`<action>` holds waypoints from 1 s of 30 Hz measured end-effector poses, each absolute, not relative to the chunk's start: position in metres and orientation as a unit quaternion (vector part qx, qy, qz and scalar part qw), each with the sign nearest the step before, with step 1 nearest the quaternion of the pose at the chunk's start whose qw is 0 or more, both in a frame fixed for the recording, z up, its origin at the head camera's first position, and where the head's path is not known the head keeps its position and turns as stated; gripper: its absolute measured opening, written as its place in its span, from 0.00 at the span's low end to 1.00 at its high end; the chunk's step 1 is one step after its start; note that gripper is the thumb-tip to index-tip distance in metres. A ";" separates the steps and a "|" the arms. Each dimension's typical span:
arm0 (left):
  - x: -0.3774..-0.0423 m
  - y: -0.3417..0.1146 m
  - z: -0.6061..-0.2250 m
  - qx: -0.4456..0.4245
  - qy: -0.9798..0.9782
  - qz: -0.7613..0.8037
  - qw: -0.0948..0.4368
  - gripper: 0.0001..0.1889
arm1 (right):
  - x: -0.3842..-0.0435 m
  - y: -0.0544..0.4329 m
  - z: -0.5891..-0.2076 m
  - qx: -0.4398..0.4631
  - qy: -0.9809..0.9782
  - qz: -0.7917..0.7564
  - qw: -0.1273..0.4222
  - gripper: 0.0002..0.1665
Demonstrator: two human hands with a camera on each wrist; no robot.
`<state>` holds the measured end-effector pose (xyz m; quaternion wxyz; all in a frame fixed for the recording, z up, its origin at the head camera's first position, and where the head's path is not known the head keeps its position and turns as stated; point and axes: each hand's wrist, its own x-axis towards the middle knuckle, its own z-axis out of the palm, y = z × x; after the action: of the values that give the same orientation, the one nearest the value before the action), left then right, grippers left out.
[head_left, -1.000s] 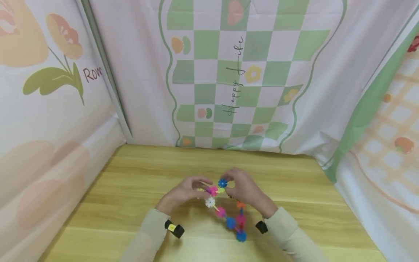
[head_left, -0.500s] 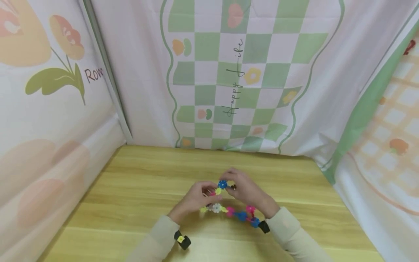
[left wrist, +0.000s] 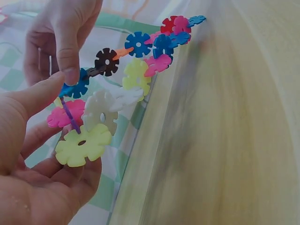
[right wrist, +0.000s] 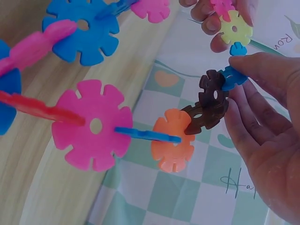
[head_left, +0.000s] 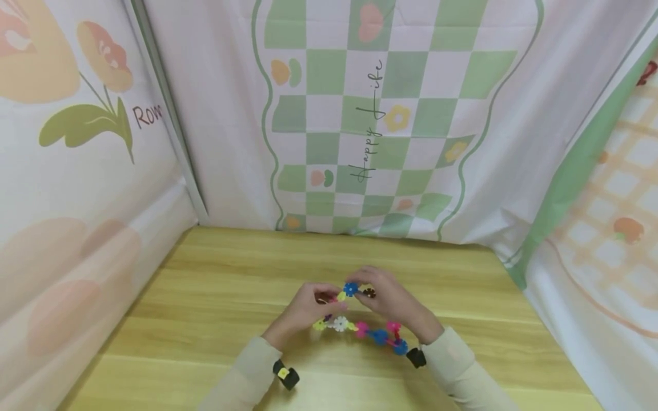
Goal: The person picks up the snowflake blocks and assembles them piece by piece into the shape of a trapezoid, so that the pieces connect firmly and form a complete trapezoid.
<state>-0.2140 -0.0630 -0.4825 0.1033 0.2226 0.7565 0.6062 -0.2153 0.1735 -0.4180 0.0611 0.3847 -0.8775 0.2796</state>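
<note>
A ring-like chain of slotted, flower-shaped plastic discs hangs between my hands above the table. In the head view my left hand [head_left: 308, 311] pinches a pink disc at the chain's left part, beside a yellow one. My right hand [head_left: 388, 294] grips a blue disc [head_left: 350, 289] between thumb and fingers, close to the left fingertips. Brown discs [right wrist: 213, 96], an orange disc [right wrist: 173, 140] and a large pink disc [right wrist: 91, 124] follow on in the right wrist view. A yellow disc [left wrist: 84, 145] and a white disc [left wrist: 101, 112] dangle by my left fingers.
The wood-grain table [head_left: 216, 274] lies under both hands. Behind it hangs a green-and-white checked curtain [head_left: 365, 142], with a flower-printed sheet [head_left: 92, 188] on the left and another printed cloth [head_left: 606, 228] on the right. Black straps [head_left: 286, 374] are on both wrists.
My left hand has moved slightly right, nearer the right hand. The chain's lower loop has swung up and right toward the right wrist. Over the last half second almost nothing moves.
</note>
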 end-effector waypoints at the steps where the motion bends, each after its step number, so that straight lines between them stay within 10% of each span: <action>1: -0.214 -0.063 -0.482 0.224 0.754 0.608 0.105 0.19 | -0.215 0.173 -0.418 0.386 -0.878 0.277 0.063 0.16; 14: -0.212 -0.060 -0.482 0.232 0.747 0.616 0.092 0.15 | -0.210 0.160 -0.434 0.420 -0.859 0.211 0.203 0.19; 30: -0.214 -0.061 -0.485 0.252 0.754 0.601 0.078 0.13 | -0.214 0.156 -0.430 0.448 -0.856 0.186 0.181 0.17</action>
<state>-0.2135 -0.0610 -0.4851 0.0783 0.2524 0.7541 0.6012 -0.2144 0.1560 -0.4304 0.1815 0.4479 -0.8556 0.1856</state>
